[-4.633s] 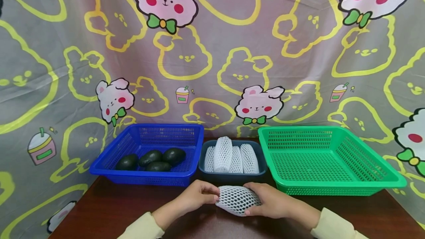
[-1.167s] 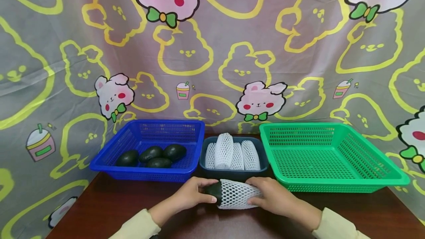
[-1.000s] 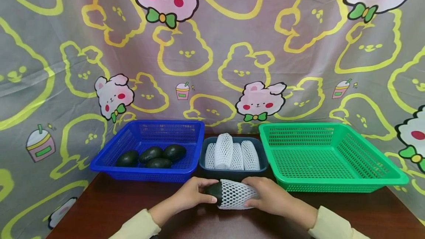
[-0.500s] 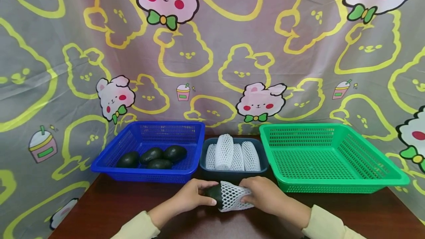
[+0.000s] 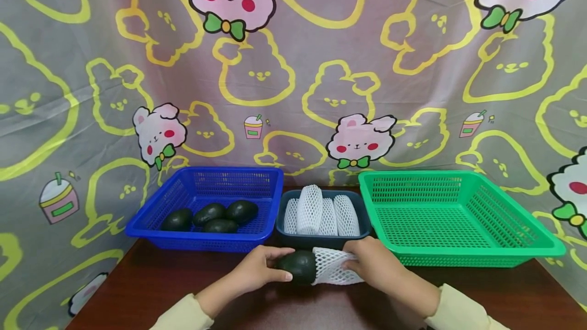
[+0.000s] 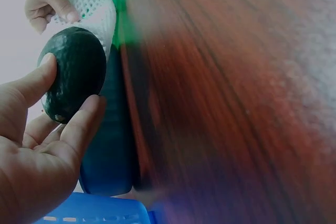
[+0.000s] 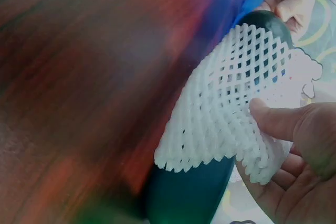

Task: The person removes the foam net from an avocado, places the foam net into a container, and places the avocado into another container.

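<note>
My left hand (image 5: pixel 258 271) grips a dark green avocado (image 5: pixel 300 267) by its left end, thumb on the near side and fingers behind. In the left wrist view most of the avocado (image 6: pixel 74 72) is bare. A white foam net sleeve (image 5: pixel 331 266) covers only its right tip. My right hand (image 5: pixel 373 264) pinches this sleeve near its far end, between thumb and fingers. The right wrist view shows the net (image 7: pixel 226 93) spread wide around the avocado's end, its loose edge hanging past my right thumb (image 7: pixel 278 121).
At left a blue basket (image 5: pixel 202 241) holds several avocados (image 5: pixel 210 214). A dark blue tub (image 5: pixel 321 241) with several foam net sleeves (image 5: pixel 309 210) stands in the middle. The green basket (image 5: pixel 458 253) is at right. A patterned cloth (image 5: pixel 293 90) hangs behind the brown table (image 5: pixel 293 309).
Earlier the net covered the whole avocado. It has slid rightward off most of it, with my right hand drawn right and my left hand slightly left, so more dark skin shows.
</note>
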Tool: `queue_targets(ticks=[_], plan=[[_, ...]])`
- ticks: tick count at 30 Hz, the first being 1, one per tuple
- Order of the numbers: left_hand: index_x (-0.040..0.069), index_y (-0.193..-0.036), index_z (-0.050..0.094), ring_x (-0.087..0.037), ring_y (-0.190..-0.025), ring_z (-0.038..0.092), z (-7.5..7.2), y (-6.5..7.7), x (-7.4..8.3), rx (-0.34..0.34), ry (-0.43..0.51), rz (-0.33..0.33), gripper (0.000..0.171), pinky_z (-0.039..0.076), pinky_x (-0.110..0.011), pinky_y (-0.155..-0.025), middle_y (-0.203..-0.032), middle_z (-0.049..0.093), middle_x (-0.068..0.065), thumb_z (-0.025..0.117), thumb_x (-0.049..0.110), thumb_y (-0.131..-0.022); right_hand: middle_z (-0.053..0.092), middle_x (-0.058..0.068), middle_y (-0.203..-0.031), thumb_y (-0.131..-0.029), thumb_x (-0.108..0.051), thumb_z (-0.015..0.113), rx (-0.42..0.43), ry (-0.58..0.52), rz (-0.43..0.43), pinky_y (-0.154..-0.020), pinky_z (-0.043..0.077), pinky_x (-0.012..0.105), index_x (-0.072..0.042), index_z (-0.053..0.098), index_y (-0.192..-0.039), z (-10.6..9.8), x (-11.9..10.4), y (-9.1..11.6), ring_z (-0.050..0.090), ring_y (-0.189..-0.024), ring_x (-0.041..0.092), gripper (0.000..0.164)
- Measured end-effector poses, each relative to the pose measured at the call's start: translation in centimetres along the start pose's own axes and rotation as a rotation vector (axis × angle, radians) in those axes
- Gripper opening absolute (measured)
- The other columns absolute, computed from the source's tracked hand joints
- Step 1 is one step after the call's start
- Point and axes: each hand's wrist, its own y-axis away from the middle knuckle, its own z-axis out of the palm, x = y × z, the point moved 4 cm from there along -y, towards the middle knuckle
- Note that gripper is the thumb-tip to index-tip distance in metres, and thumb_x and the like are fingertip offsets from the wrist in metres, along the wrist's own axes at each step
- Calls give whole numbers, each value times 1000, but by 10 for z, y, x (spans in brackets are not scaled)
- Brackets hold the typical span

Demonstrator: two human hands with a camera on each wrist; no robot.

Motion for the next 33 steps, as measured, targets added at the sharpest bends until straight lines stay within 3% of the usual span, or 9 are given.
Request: queue_targets(ticks=[11, 20, 27, 33], plan=[[-2, -126, 62, -18, -94, 66, -6, 7, -1, 12, 20, -17, 50, 54, -27, -77, -120, 63, -19, 79, 10, -81, 65, -8, -73, -77, -11, 81, -1, 31, 159, -55, 47, 26, -12, 72, -83, -24, -5, 0, 55, -63, 2, 12], [-5, -127, 61, -22, -96, 66, -10, 9, 1, 15, 38, -5, 50, 54, -29, -78, -120, 63, -22, 79, 9, -81, 65, 0, -75, -80, -10, 79, 101, -54, 230, -52, 46, 27, -7, 67, -85, -49, -5, -11, 54, -60, 8, 14], [-3, -127, 61, -20, -96, 66, -10, 9, -3, 18, 20, -21, 51, 54, -30, -79, -120, 63, -20, 80, 12, -81, 61, 4, -74, -84, -11, 76, 205, -117, 282, -51, 44, 30, 0, 65, -95, -48, 3, -25, 52, -60, 14, 19], [-4, -126, 61, -18, -95, 66, -10, 9, -4, 16, 16, -12, 51, 54, -29, -79, -119, 64, -20, 79, 12, -81, 65, 13, -87, -90, -13, 69, 314, -224, 386, -61, 49, 37, 6, 62, -106, -41, 12, -41, 59, -72, 22, 25]])
